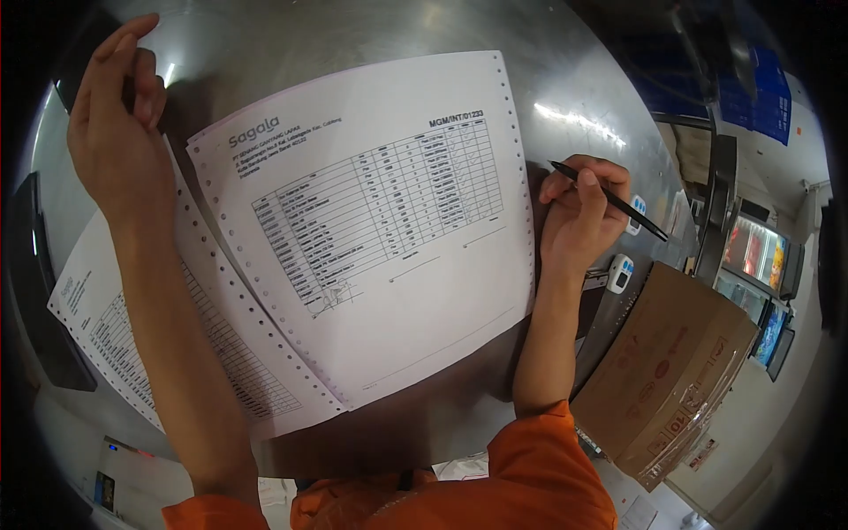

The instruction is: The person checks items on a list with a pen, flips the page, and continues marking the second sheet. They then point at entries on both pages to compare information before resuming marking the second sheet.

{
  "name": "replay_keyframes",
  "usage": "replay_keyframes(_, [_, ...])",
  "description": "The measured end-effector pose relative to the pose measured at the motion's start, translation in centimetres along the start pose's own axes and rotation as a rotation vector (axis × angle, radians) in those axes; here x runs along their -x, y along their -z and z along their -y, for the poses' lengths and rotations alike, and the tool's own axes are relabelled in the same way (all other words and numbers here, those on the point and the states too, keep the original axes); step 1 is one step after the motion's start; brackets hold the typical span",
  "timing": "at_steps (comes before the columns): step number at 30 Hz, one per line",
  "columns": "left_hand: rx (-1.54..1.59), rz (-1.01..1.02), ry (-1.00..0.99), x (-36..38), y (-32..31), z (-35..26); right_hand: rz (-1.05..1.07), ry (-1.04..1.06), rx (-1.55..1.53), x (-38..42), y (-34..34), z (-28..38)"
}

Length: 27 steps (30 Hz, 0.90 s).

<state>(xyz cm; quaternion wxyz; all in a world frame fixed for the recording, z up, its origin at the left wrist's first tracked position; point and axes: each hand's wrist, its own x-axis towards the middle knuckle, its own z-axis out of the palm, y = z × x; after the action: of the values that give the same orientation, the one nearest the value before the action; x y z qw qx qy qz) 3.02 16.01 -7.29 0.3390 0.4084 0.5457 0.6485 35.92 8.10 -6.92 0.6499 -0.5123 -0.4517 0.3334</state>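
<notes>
My right hand has its fingers closed on a black pen, just beyond the right edge of a printed form. The form has a "Sagala" heading, a table with small tick marks in its right columns, a scribbled mark below and punched holes along both sides. My left hand is raised at the upper left, fingers loosely bent and apart, with no held thing visible. Under my left forearm lies a second printed sheet with a similar table, partly hidden by the arm.
Both sheets lie on a shiny metal table. Two small white devices with blue buttons, the nearer one beside my right wrist, sit at its right edge. A brown cardboard box stands at the right. A dark flat-screen object is at far left.
</notes>
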Motion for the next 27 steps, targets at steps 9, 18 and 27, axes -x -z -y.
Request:
replay_keyframes(9, [-0.494,0.071,-0.144,0.6,0.1,0.6,0.053,0.004,0.126,0.3,-0.3,0.0])
replay_keyframes(18, [-0.175,0.187,-0.142,0.5,-0.5,1.0,0.415,0.18,0.785,0.5,-1.6,1.5])
replay_keyframes(27, [-0.221,0.246,-0.172,0.5,-0.8,0.3,0.454,0.211,0.807,1.0,-2.8,1.5])
